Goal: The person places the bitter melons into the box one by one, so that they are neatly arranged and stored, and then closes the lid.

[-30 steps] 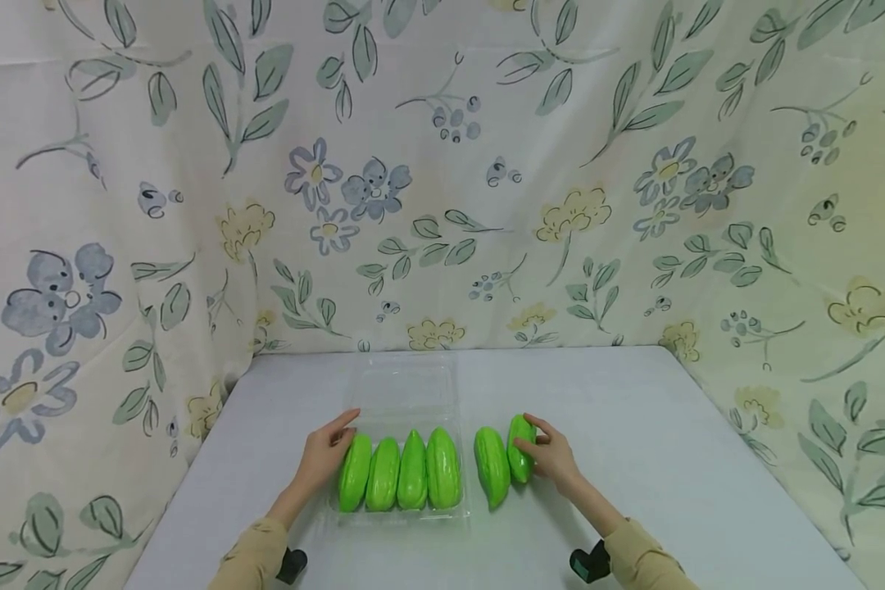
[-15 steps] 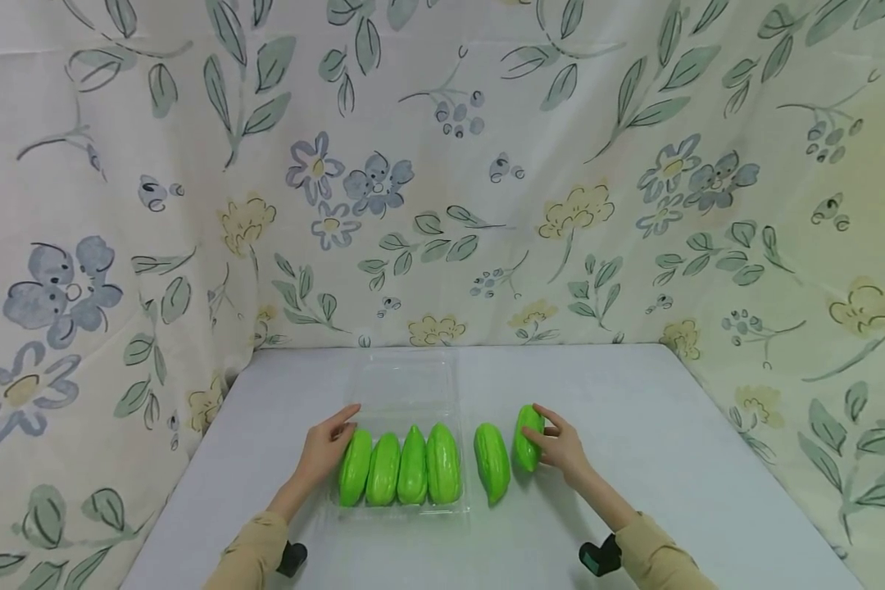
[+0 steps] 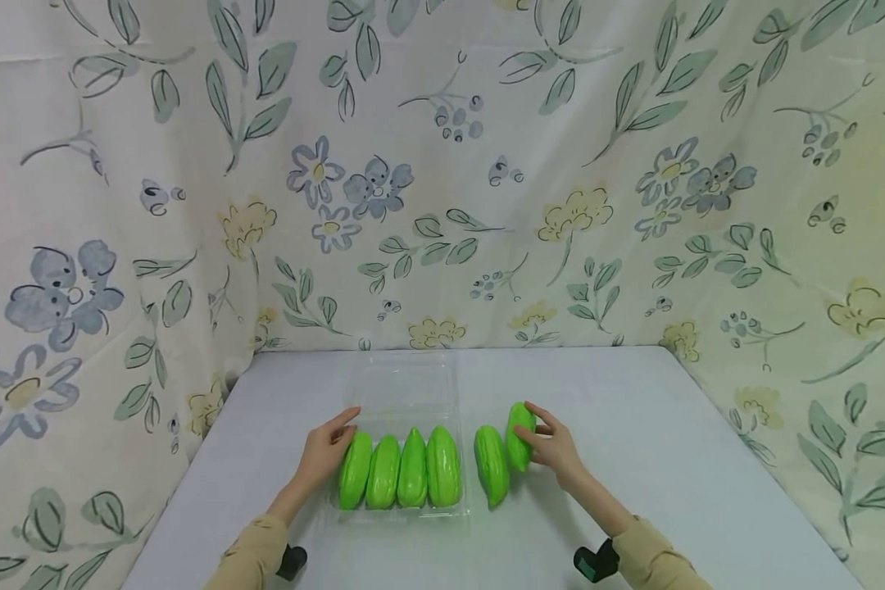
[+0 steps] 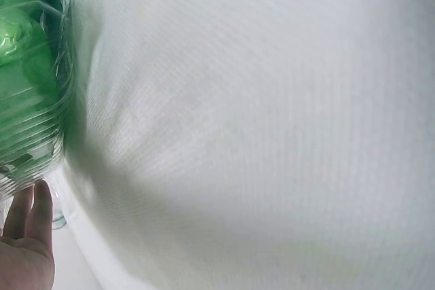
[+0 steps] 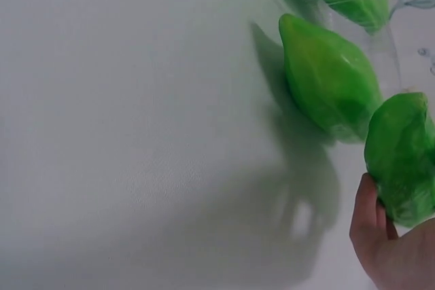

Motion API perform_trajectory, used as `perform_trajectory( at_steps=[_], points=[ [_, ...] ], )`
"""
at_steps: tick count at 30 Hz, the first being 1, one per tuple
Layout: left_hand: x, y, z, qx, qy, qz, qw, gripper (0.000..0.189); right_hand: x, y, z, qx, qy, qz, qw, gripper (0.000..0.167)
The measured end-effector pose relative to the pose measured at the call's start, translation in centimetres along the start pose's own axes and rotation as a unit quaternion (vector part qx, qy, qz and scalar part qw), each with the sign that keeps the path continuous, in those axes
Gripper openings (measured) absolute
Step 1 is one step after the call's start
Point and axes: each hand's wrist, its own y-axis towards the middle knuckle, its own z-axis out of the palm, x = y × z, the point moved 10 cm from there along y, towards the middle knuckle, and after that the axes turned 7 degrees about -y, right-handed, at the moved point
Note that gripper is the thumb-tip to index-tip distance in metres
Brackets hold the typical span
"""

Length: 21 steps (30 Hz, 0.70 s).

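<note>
My right hand (image 3: 555,445) pinches a bright green, lengthwise-ridged gourd (image 3: 519,437), raised off the table in the right wrist view with its shadow apart from it. A second gourd (image 3: 492,465) lies just left of it on the table, pointed end toward me. Several more gourds (image 3: 413,469) stand side by side in a clear plastic clamshell box (image 3: 442,514), its lid (image 3: 406,385) folded back away from me. My left hand (image 3: 323,452) rests at the box's left side; in the left wrist view straight fingers (image 4: 41,216) touch the box's ribbed wall.
A white cloth-covered table (image 3: 619,410) spreads around the box and gourds. Behind it and along both sides hangs a floral curtain (image 3: 442,180). Dark camera mounts (image 3: 597,560) sit below each wrist, close over the table.
My right hand has lifted the outer gourd from the table, first away to the right, then slightly back left toward the second gourd. The left hand and the box stay in place.
</note>
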Motion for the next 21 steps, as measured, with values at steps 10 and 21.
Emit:
perform_trajectory(
  at_steps=[10, 21],
  points=[
    [0.0, 0.0, 0.0, -0.002, 0.006, 0.006, 1.0, 0.038, 2.1, -0.7, 1.5, -0.004, 0.013, -0.021, 0.9997, 0.059],
    [-0.2, -0.1, -0.1, -0.002, 0.003, 0.013, 0.9999, 0.037, 4.7, -2.0, 3.9, 0.018, 0.04, -0.046, 0.998, 0.057]
  ],
)
